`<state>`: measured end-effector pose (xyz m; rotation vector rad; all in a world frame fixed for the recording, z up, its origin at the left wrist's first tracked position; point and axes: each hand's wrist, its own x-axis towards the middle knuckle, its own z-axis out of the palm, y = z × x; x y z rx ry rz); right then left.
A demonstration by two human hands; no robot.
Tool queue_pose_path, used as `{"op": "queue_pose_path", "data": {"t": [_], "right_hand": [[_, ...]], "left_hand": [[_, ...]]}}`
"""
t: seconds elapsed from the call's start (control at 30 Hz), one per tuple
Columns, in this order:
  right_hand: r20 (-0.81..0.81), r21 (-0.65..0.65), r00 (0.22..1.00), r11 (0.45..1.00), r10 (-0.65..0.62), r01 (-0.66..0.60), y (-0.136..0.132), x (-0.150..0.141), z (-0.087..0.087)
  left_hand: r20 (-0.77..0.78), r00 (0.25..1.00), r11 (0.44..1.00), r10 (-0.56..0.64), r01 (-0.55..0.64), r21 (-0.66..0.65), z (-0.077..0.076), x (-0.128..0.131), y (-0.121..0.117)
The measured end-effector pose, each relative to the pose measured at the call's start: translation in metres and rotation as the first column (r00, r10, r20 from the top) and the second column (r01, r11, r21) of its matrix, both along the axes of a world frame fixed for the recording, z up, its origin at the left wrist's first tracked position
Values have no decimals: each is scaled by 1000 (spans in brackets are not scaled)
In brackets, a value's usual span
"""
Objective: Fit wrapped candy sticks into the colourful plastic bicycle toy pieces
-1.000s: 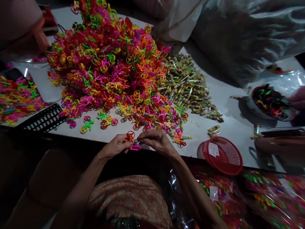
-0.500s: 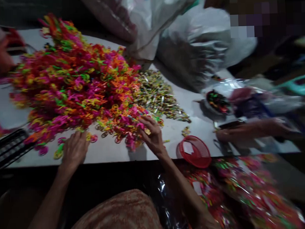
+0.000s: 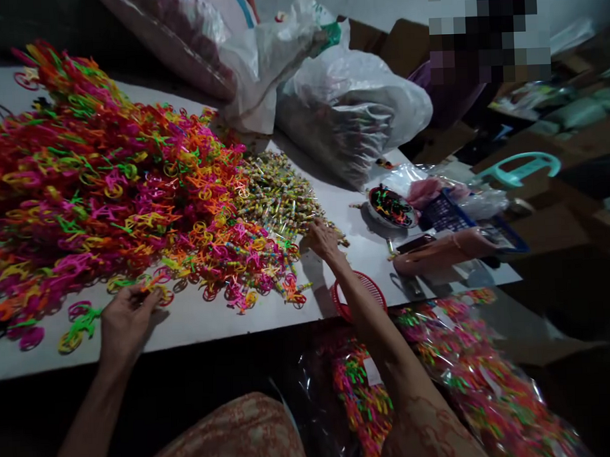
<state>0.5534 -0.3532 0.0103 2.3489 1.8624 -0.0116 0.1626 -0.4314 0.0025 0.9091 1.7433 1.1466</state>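
A large heap of bright plastic toy bicycles [image 3: 128,175] in pink, orange, yellow and green covers the left of the white table. My left hand [image 3: 125,321] is at the heap's front edge, its thumb and fingers pinching an orange and yellow toy bicycle [image 3: 159,287]. A green toy bicycle [image 3: 85,319] lies just left of that hand. Right of the heap spreads a pile of small patterned tubes [image 3: 278,193] with shiny ends. My right hand [image 3: 323,240] is at this pile's near right edge, fingers bent down and drawn together; what they hold is hidden.
A red plastic basket [image 3: 377,291] stands at the table's front edge, partly behind my right forearm. Big white sacks [image 3: 351,113] stand at the back. Further right are a bowl of small dark pieces [image 3: 391,207], a pinkish pouch [image 3: 443,253] and a blue crate [image 3: 510,238]. Filled clear bags [image 3: 474,362] lie below.
The view has turned right. My right hand has gone from the toy bicycles to the tube pile. My left hand now lifts a toy bicycle at the heap's front edge.
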Motion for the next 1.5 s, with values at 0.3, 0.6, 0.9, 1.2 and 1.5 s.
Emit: {"op": "queue_pose_path", "data": {"t": [0.3, 0.6, 0.9, 1.2, 1.5], "right_hand": [[-459, 388, 888, 904, 19, 181, -8, -17, -1], [-982, 23, -182, 980, 60, 199, -91, -142, 12], [-918, -144, -367, 989, -151, -46, -86, -161, 9], [-962, 3, -270, 991, -34, -135, -91, -155, 5], [-986, 104, -138, 992, 94, -68, -100, -155, 9]], "left_hand": [[663, 749, 980, 7, 126, -153, 6, 41, -14], [703, 703, 977, -107, 206, -57, 12, 58, -22], [757, 634, 957, -159, 288, -41, 20, 52, -28], [700, 707, 971, -103, 223, -83, 13, 57, -29], [595, 769, 961, -233, 278, 17, 3, 61, -26]]}}
